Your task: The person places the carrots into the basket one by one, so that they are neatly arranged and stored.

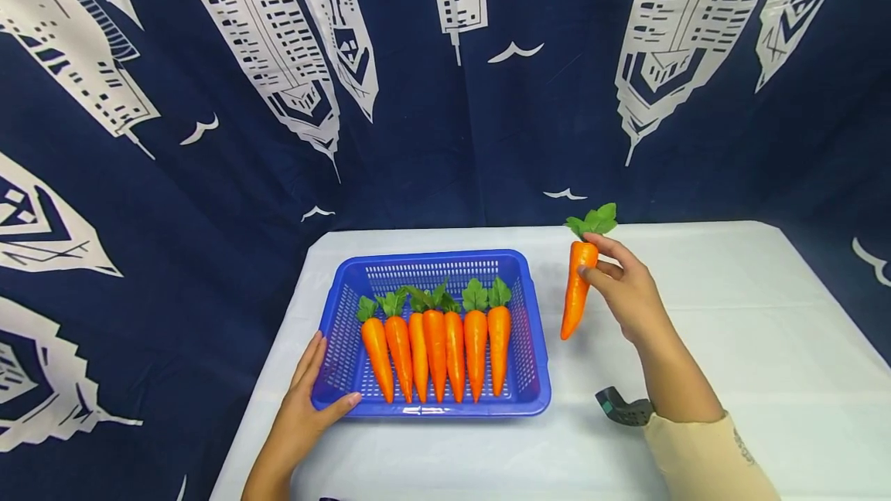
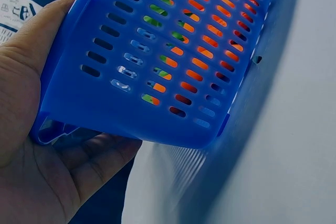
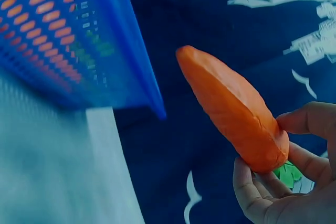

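Observation:
My right hand (image 1: 626, 284) pinches an orange carrot (image 1: 576, 292) near its leafy green top, tip hanging down, to the right of a blue plastic basket (image 1: 532, 331). In the right wrist view the same carrot (image 3: 236, 108) sits between thumb and fingers, its tip towards the basket wall (image 3: 121, 40). Several more carrots (image 1: 435, 346) lie side by side in the basket, leaves towards the back. At the basket's front left corner my left hand (image 1: 301, 400) holds the rim; the left wrist view shows thumb and fingers on either side of the rim (image 2: 60, 72).
A white table (image 1: 731, 346) carries the basket. On it, by the right forearm, is a dark curved object (image 1: 623, 408), partly hidden. Behind the table hangs a navy cloth (image 1: 473, 138) printed with white buildings and birds.

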The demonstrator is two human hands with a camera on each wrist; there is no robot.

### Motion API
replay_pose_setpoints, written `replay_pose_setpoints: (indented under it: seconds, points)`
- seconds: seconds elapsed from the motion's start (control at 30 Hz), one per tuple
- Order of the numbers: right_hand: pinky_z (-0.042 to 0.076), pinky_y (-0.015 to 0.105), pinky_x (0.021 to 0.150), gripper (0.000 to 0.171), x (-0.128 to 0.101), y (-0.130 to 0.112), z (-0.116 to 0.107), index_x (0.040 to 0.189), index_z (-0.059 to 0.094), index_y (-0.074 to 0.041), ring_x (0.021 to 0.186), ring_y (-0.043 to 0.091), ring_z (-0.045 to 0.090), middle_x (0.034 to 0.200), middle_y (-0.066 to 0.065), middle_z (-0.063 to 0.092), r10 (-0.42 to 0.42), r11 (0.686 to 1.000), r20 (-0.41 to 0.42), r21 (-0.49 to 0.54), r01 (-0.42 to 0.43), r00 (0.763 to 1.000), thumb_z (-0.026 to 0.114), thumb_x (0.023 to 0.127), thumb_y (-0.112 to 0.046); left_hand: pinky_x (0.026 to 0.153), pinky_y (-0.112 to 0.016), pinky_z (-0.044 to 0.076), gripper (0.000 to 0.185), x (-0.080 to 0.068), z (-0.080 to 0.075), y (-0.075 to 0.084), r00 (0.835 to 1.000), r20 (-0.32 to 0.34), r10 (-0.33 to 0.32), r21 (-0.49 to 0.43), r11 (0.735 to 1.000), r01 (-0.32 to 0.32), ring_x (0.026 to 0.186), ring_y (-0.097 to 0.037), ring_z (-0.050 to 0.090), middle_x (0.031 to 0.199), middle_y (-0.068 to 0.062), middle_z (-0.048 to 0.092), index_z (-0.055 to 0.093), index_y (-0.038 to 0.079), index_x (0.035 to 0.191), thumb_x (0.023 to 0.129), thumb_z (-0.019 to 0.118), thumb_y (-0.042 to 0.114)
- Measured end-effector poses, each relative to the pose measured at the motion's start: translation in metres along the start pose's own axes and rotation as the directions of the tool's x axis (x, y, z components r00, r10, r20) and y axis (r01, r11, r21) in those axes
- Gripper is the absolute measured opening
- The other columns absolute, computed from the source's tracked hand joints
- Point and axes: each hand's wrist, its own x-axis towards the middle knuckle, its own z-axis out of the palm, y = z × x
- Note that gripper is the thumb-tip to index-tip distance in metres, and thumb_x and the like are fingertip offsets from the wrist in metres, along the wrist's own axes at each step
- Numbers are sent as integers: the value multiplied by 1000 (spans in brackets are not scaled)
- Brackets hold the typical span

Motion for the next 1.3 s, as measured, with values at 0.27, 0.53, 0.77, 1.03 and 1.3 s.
replay_pose_setpoints:
  seconds: [0.27,0.53,0.77,1.03,1.3]
  points:
    - [44,56,111,55,5,-19,26,151,46,-15,137,39,51,153,18,44,-86,996,81,-10,87,993,63,99,-17,119,-72,15,104,0,-1,0,1000,7,-14,0,1000,14,158,-41,10,172,5,7,20,25,163,82,85,30]
    - [53,50,103,49,11,-33,55,143,51,-11,132,36,56,144,17,50,-161,987,174,26,158,971,65,97,-14,119,-73,16,105,0,-1,1,1000,2,-8,2,1000,8,157,-42,11,172,3,8,20,23,163,81,85,30]
    - [58,50,96,48,18,-33,81,143,55,-14,130,41,57,147,19,45,-163,986,262,6,167,951,64,96,-10,120,-71,16,105,0,1,0,1000,-4,1,2,1000,-1,157,-40,11,172,1,9,21,21,163,80,86,28]
    - [59,48,96,46,22,-32,101,140,58,-14,126,40,59,143,18,47,-166,984,340,-2,177,926,66,95,-11,119,-73,15,105,0,0,0,1000,0,-4,-7,1000,4,157,-41,10,172,1,9,21,22,163,81,86,28]
    - [60,43,93,43,29,-35,118,137,59,-11,118,33,62,139,16,51,-152,983,407,-34,181,901,64,94,-9,120,-72,16,104,1,-1,0,1000,-2,6,0,1000,-6,157,-40,11,172,1,9,22,20,163,81,85,28]
